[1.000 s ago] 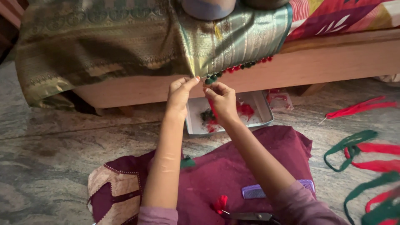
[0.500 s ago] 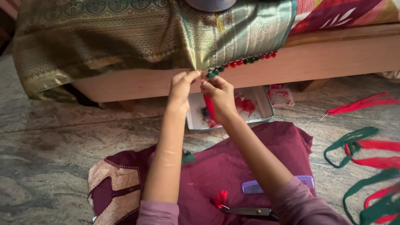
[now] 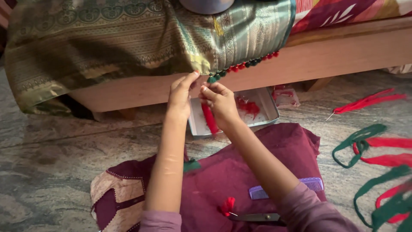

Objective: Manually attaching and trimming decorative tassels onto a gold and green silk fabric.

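Silk-like green and gold brocade cloth (image 3: 128, 38) hung over the edge of a wooden bed frame (image 3: 343, 56), and both of my hands were up at its hem. My left hand (image 3: 180, 96) pinched the hem between thumb and fingertips, closed on the fabric. My right hand (image 3: 221, 101) was closed too, pinching at the last green bead of the tassel trim (image 3: 242, 65), a row of red and green knots along the border; red thread (image 3: 209, 118) hung down below that hand, though I could not tell whether a needle was in its fingers. Behind the hands sat a shallow white tray (image 3: 266, 105) with red scraps in it. On the maroon cloth (image 3: 240, 172) over my lap lay a purple comb (image 3: 313, 185), scissors (image 3: 253, 217) and a small red tuft (image 3: 227, 205); loose green and red thread hanks (image 3: 369, 146) lay on the stone floor to the right. To do this knot well, I judged the left hand should keep the hem taut and flat while the right drew the thread snug against the previous bead, so the spacing matched the row.
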